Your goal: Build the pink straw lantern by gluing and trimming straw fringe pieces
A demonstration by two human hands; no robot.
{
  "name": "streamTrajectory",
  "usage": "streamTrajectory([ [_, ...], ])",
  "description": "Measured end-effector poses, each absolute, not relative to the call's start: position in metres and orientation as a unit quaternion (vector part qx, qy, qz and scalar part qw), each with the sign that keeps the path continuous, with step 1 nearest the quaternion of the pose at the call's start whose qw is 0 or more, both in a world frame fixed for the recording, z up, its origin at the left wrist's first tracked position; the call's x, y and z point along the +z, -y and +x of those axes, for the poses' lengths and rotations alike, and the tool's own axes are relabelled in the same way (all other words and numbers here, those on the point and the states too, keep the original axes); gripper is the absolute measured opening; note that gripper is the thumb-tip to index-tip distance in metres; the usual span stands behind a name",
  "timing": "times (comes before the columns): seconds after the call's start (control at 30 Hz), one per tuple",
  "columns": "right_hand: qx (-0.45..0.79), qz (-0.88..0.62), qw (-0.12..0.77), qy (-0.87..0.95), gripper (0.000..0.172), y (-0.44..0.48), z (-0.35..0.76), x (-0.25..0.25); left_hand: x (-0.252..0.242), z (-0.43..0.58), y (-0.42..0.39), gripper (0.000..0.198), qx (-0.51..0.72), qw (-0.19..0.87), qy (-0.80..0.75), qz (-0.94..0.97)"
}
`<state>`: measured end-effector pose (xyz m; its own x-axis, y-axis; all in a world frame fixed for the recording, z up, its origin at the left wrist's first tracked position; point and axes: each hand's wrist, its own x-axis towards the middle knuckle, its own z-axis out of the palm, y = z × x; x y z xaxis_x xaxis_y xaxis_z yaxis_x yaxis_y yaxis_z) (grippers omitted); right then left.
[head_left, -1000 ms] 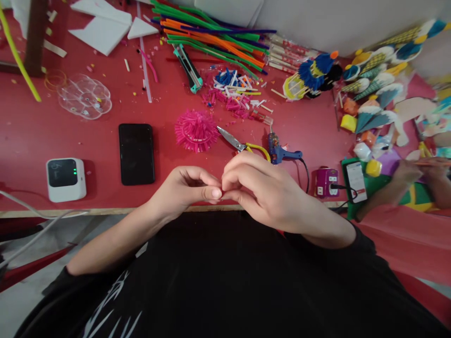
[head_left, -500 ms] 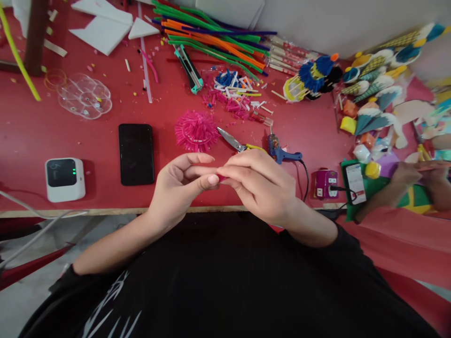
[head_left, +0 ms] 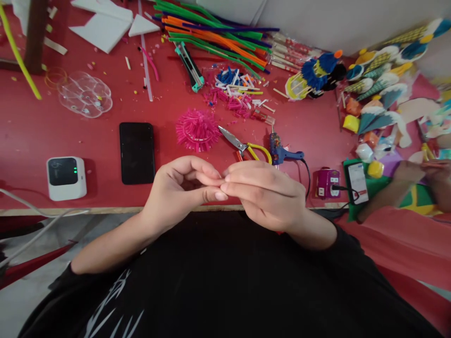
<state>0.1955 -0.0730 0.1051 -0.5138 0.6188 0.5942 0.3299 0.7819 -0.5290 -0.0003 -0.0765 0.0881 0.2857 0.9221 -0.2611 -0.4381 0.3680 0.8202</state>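
Observation:
My left hand (head_left: pixel 183 185) and my right hand (head_left: pixel 268 192) meet at their fingertips above the table's front edge. Both are closed in a pinch; whatever lies between the fingertips is too small and hidden to make out. Just beyond them on the table sits a bright pink tufted piece (head_left: pixel 198 130) made of short cut strips. To its right lie scissors (head_left: pixel 259 152) with yellow handles, partly behind my right hand. A blue glue gun (head_left: pixel 286 155) with a black cord rests farther right.
On the left are a black phone (head_left: pixel 137 153), a white device (head_left: pixel 66 178) and a clear flower-shaped tray (head_left: pixel 85 95). Pipe cleaners (head_left: pixel 218 35), a utility knife (head_left: pixel 189 66) and cut pink bits (head_left: pixel 239 107) lie behind. A co-worker's hands (head_left: pixel 410 171) are beside a purple socket block (head_left: pixel 327 182) at right.
My fingertips have drawn closer together, covering the small pinkish-red bit that showed between them. My right hand has shifted slightly right and down, revealing more of the scissors' yellow handles.

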Motion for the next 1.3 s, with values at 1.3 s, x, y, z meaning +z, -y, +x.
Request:
streamTrajectory([
  [1.3, 0.246, -0.435, 0.563, 0.658, 0.021, 0.092, 0.161, 0.071, 0.079, -0.003, 0.081, 0.003, 0.509, 0.442, -0.460, 0.577],
])
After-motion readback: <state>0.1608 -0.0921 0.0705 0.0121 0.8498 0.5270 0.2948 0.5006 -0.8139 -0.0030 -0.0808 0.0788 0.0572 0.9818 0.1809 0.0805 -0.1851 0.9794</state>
